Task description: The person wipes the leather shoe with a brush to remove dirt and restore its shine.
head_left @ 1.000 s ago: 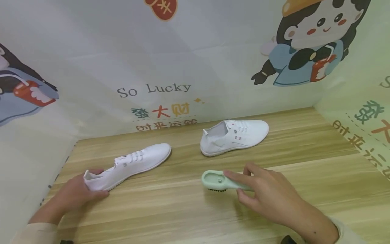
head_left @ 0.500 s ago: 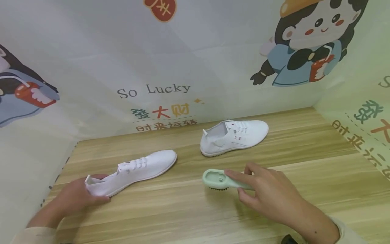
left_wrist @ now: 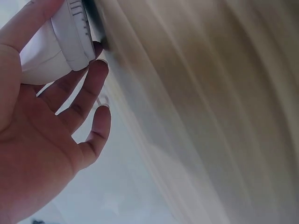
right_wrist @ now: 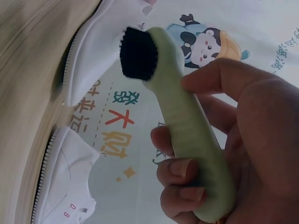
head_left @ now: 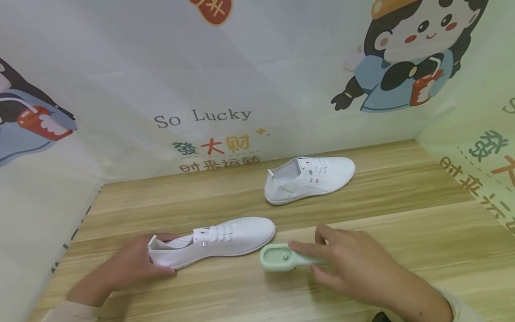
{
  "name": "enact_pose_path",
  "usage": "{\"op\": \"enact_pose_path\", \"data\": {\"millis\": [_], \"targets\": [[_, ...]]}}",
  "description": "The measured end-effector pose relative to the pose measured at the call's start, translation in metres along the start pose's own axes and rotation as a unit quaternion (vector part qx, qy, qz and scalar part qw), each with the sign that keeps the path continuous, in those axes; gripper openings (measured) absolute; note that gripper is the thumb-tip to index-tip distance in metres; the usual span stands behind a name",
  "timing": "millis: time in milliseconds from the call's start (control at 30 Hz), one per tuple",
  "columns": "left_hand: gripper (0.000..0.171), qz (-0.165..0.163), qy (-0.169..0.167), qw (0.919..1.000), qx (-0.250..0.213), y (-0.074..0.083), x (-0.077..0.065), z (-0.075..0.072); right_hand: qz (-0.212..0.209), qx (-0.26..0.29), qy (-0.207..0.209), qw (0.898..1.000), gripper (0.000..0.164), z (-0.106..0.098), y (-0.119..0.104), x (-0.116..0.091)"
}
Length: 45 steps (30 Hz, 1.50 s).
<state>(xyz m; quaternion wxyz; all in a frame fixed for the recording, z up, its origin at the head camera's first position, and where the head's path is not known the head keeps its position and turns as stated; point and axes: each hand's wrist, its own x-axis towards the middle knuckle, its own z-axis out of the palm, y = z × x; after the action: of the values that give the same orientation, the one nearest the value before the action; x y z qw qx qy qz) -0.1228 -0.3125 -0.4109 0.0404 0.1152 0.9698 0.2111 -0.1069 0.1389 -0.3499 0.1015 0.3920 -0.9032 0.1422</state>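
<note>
On the tabletop (head_left: 201, 197), the left hand's (head_left: 130, 264) clasped shoe (head_left: 241, 237) has been brought nearer the right hand's (head_left: 352, 261) clasped brush (head_left: 276, 258), seemingly within reach.

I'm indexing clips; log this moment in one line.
left hand: grips near shoe at heel | right hand: holds brush | far shoe: on table, untouched

Near shoe (head_left: 237, 237), white; far shoe (head_left: 335, 176), white with small red letters (head_left: 314, 180); brush (right_wrist: 186, 122), pale green; bristles (right_wrist: 138, 53), black; worktop (head_left: 422, 192), yellow-brown with streaked wood grain; backdrop (head_left: 281, 80), whitish, printed with cartoon figures (head_left: 380, 91) and multicoloured lettering (head_left: 238, 144).
</note>
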Motion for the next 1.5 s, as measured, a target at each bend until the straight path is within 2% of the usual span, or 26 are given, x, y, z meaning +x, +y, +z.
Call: {"op": "enact_pose_path", "data": {"millis": [200,467,567,667,833,1000,1067,1200,1267,1333,1367,1433,1500], "targets": [[0.071,0.043,-0.025,0.9983,-0.029,0.03,0.009,0.016,-0.057,0.003,0.008,0.998,0.049,0.004,-0.003,-0.002],[0.066,0.086,-0.055,0.9937,-0.046,0.073,0.02,0.036,-0.095,0.022,0.011,0.995,0.05,0.006,-0.006,-0.003],[0.066,0.096,-0.067,0.9907,-0.069,0.085,0.022,0.041,-0.107,0.029,0.003,0.994,0.051,0.006,-0.008,-0.004],[0.066,0.092,-0.094,0.9848,-0.113,0.095,0.025,0.045,-0.106,0.041,-0.02,0.993,0.05,0.004,-0.01,-0.006],[0.065,0.083,-0.135,0.9724,-0.171,0.101,0.03,0.047,-0.112,0.044,-0.024,0.992,0.05,0.003,-0.012,-0.005],[0.057,0.107,-0.187,0.9557,-0.201,0.101,0.038,0.047,-0.132,0.028,0.024,0.991,0.052,0.005,-0.014,-0.004],[0.048,0.112,-0.213,0.9494,-0.201,0.102,0.041,0.047,-0.136,0.018,0.047,0.989,0.054,0.007,-0.015,-0.002],[0.035,0.111,-0.254,0.9374,-0.211,0.106,0.046,0.045,-0.135,-0.002,0.081,0.987,0.056,0.011,-0.014,0.001],[0.034,0.111,-0.266,0.9312,-0.223,0.107,0.048,0.045,-0.131,-0.01,0.091,0.987,0.056,0.014,-0.014,0.003],[0.041,0.112,-0.267,0.9267,-0.24,0.109,0.047,0.044,-0.128,-0.014,0.095,0.987,0.055,0.017,-0.013,0.005],[0.046,0.112,-0.261,0.9261,-0.248,0.109,0.047,0.044,-0.127,-0.015,0.096,0.987,0.055,0.019,-0.013,0.007],[0.059,0.112,-0.239,0.9322,-0.248,0.109,0.043,0.042,-0.125,-0.019,0.098,0.987,0.055,0.021,-0.012,0.009],[0.071,0.109,-0.21,0.9422,-0.238,0.11,0.039,0.041,-0.124,-0.022,0.099,0.987,0.054,0.024,-0.012,0.012]]}}
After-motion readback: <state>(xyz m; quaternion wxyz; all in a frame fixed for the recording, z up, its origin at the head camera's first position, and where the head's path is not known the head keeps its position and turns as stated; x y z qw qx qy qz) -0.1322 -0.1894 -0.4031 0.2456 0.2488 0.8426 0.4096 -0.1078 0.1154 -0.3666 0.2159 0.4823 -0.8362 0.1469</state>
